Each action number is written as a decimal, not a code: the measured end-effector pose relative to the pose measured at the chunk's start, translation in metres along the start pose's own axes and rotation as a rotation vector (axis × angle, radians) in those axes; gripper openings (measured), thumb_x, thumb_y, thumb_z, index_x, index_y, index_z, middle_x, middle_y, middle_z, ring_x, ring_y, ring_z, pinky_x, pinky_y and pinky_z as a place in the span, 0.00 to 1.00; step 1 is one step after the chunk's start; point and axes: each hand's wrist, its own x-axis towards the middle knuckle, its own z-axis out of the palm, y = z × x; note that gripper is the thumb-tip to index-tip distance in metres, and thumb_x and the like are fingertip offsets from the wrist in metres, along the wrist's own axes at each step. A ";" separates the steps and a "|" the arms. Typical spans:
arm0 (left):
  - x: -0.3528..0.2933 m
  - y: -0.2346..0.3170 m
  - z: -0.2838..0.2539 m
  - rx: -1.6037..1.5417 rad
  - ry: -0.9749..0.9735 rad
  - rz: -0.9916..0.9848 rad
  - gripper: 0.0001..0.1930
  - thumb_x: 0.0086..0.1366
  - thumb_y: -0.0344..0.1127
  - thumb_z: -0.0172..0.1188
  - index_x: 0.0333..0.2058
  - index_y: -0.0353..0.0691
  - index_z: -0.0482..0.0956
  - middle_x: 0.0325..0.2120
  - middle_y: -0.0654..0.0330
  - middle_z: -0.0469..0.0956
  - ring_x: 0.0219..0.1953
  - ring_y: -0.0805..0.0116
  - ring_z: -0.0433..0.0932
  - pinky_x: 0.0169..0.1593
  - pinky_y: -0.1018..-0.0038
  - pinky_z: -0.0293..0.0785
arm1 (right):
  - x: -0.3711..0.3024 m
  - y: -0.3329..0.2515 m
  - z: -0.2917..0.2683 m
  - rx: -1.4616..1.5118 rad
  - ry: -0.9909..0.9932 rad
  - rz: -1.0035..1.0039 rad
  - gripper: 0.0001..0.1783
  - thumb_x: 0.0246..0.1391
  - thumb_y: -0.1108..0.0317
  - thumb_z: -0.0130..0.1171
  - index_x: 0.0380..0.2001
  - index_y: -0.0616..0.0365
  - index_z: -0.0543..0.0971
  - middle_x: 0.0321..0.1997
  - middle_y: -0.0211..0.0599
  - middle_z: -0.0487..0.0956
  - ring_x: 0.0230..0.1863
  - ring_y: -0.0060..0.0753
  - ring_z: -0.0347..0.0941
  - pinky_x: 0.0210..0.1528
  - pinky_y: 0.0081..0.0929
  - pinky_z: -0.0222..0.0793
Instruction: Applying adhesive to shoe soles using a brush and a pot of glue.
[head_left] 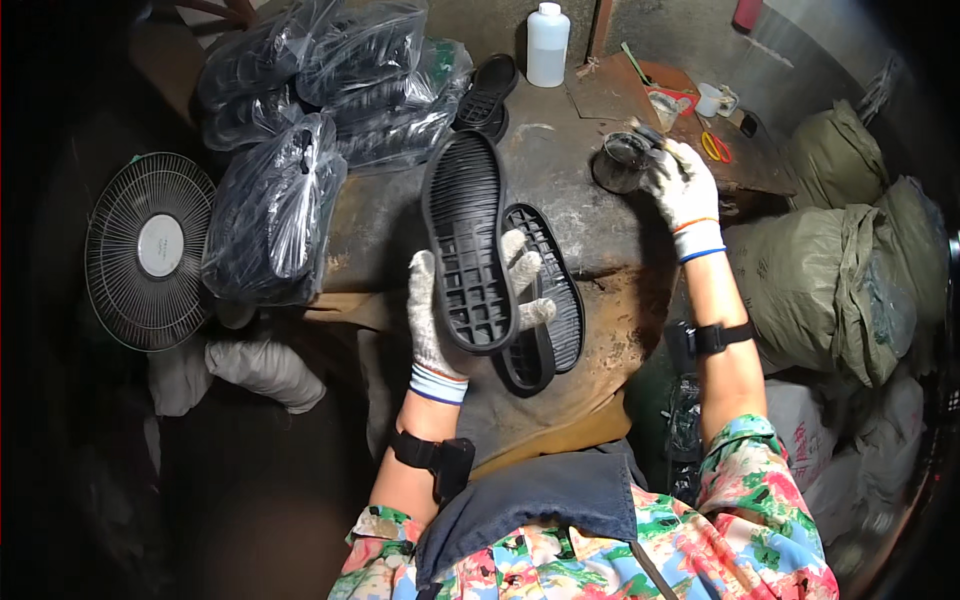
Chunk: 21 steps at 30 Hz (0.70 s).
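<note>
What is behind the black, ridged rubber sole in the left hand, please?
Behind this sole, the white-gloved left hand and more black rubber soles partly show; their covered parts cannot be seen.

No words or numbers are clear enough to read. The fan (161, 246), off the left edge of the table (385, 215), has small marks on its round middle. Past the table's right edge, a big green sack (805, 290) has some dark marks, and a pale sack (808, 412) lower down has red ones.
</note>
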 end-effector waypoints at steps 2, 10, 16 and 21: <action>-0.003 -0.007 0.005 -0.025 0.133 0.020 0.44 0.76 0.63 0.50 0.76 0.35 0.53 0.73 0.42 0.60 0.71 0.38 0.66 0.71 0.29 0.58 | -0.046 0.000 0.068 -0.605 -0.145 -0.408 0.10 0.66 0.70 0.63 0.47 0.62 0.84 0.44 0.37 0.85 0.46 0.29 0.82 0.52 0.26 0.79; -0.010 -0.017 0.005 0.207 0.307 -0.015 0.42 0.77 0.65 0.43 0.74 0.34 0.57 0.69 0.41 0.67 0.60 0.35 0.77 0.57 0.31 0.78 | -0.060 0.024 0.127 -1.061 -0.174 -0.825 0.13 0.67 0.67 0.57 0.49 0.56 0.85 0.47 0.39 0.86 0.48 0.37 0.83 0.54 0.31 0.78; -0.030 -0.007 0.005 0.122 0.281 -0.079 0.40 0.79 0.64 0.39 0.74 0.35 0.57 0.71 0.38 0.62 0.61 0.29 0.76 0.54 0.30 0.79 | -0.103 0.012 0.160 -0.971 -0.351 -0.676 0.11 0.67 0.66 0.58 0.46 0.57 0.85 0.45 0.37 0.87 0.45 0.33 0.83 0.50 0.28 0.78; -0.032 -0.006 -0.008 0.043 0.327 -0.085 0.40 0.78 0.66 0.40 0.71 0.38 0.64 0.68 0.41 0.69 0.61 0.28 0.75 0.54 0.28 0.77 | -0.157 -0.009 0.173 -0.268 -0.553 -0.009 0.10 0.62 0.68 0.66 0.44 0.61 0.86 0.42 0.31 0.87 0.42 0.21 0.81 0.45 0.22 0.76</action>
